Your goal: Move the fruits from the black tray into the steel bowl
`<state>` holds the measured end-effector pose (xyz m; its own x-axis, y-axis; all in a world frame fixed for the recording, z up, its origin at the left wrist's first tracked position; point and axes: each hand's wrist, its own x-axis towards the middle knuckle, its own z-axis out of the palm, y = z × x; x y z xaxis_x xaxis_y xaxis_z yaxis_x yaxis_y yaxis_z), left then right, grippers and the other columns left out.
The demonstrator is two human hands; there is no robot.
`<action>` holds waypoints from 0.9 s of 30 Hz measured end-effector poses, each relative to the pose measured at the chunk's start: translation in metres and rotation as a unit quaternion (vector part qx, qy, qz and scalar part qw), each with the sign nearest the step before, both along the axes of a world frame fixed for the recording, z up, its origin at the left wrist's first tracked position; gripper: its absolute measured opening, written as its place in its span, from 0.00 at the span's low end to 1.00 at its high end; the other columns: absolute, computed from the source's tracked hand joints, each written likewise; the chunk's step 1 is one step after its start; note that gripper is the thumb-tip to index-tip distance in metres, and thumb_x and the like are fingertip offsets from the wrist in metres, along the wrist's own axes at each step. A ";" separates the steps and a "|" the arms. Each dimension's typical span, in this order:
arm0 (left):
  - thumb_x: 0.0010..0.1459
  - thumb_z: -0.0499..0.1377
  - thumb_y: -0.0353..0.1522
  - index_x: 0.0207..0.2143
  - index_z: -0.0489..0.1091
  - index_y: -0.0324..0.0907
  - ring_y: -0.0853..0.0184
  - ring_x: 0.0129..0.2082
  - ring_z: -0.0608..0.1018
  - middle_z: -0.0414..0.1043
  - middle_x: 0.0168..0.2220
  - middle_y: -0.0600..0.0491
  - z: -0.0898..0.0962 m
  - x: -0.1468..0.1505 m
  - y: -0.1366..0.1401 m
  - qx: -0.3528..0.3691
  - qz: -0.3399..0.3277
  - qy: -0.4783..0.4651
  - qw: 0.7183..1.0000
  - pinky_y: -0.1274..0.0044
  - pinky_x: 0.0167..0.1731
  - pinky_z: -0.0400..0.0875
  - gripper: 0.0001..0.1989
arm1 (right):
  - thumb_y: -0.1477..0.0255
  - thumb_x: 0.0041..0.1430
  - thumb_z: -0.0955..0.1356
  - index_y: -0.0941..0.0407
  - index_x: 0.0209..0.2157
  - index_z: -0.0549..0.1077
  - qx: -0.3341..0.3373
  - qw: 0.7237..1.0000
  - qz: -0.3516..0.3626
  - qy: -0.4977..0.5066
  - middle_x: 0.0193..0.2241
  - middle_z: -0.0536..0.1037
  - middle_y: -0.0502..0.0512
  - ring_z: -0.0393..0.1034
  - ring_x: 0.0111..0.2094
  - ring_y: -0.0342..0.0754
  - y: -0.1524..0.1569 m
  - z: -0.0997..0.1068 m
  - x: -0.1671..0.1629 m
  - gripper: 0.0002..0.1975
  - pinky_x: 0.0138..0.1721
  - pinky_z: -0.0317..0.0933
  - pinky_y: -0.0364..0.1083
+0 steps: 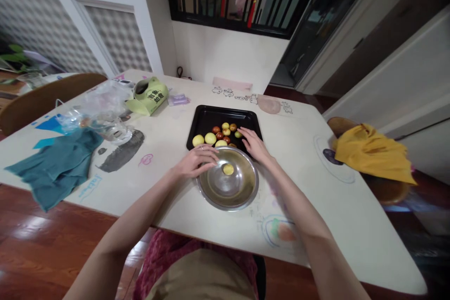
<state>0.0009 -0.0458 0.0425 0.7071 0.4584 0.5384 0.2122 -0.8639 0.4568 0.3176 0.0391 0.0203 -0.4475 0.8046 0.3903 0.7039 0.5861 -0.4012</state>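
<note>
In the head view, your left hand (198, 160) lies at the left side of the metal bowl (228, 199), fingers loosely spread toward the black tray (225, 111) and thumb apart from them; it appears to grip nothing, and you can't tell from here whether it rests on the rim. Your right hand (253, 144) reaches over the tray's right side, fingers well extended and spread, the tips beside a green fruit (238, 134). It has no clear hold on anything, and contact with that fruit can't be made out.

The yellow fruits (210, 138) and red fruits (219, 136) sit grouped in the near half of the tray, while one yellow piece (228, 169) is in the bowl. The bowl stands on the desk (337, 225) between you and the tray, its far rim hiding part of the tray's near edge.

Watch the round fruits: a nudge from your right fingertips could set them rolling across the tray's bare, smooth floor, and a closely packed neighbour might go too. Leaning on the rim with your left hand could tilt the bowl or slide it into the tray, as its sides flare outward.
</note>
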 end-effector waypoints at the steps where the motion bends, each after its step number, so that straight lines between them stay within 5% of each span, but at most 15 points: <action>1: 0.75 0.52 0.37 0.45 0.80 0.41 0.54 0.59 0.80 0.84 0.49 0.45 0.000 0.000 0.000 0.002 0.002 -0.005 1.000 0.59 0.65 0.68 0.17 | 0.76 0.69 0.61 0.50 0.67 0.69 -0.004 1.000 0.009 -0.005 0.64 0.73 0.61 0.68 0.63 0.59 0.003 -0.004 0.001 0.27 0.67 0.63 0.66; 14: 0.76 0.49 0.34 0.44 0.78 0.40 0.55 0.56 0.80 0.84 0.46 0.44 -0.001 0.002 -0.003 0.044 -0.002 -0.037 0.998 0.61 0.59 0.71 0.18 | 0.77 0.67 0.66 0.52 0.55 0.73 0.007 0.999 0.012 -0.033 0.49 0.79 0.61 0.74 0.50 0.59 0.000 -0.001 0.005 0.17 0.54 0.72 0.60; 20: 0.76 0.49 0.34 0.43 0.78 0.40 0.55 0.55 0.81 0.84 0.45 0.44 -0.001 0.002 -0.002 0.058 0.002 -0.044 0.997 0.61 0.58 0.71 0.19 | 0.78 0.66 0.66 0.52 0.55 0.75 0.013 0.995 0.015 -0.094 0.50 0.75 0.61 0.73 0.51 0.58 -0.002 0.002 0.007 0.18 0.51 0.73 0.57; 27: 0.76 0.48 0.35 0.42 0.79 0.40 0.55 0.54 0.81 0.84 0.43 0.45 0.000 0.003 -0.004 0.052 0.004 -0.055 0.997 0.62 0.55 0.72 0.19 | 0.78 0.64 0.67 0.52 0.49 0.74 -0.008 1.000 0.017 -0.002 0.49 0.75 0.60 0.74 0.49 0.56 -0.015 0.023 0.001 0.13 0.52 0.73 0.56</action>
<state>0.0034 -0.0500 0.0427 0.6371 0.4024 0.6574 0.1732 -0.9059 0.3865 0.3183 0.0242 0.0438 -0.4762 0.7947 0.3765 0.6850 0.6037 -0.4078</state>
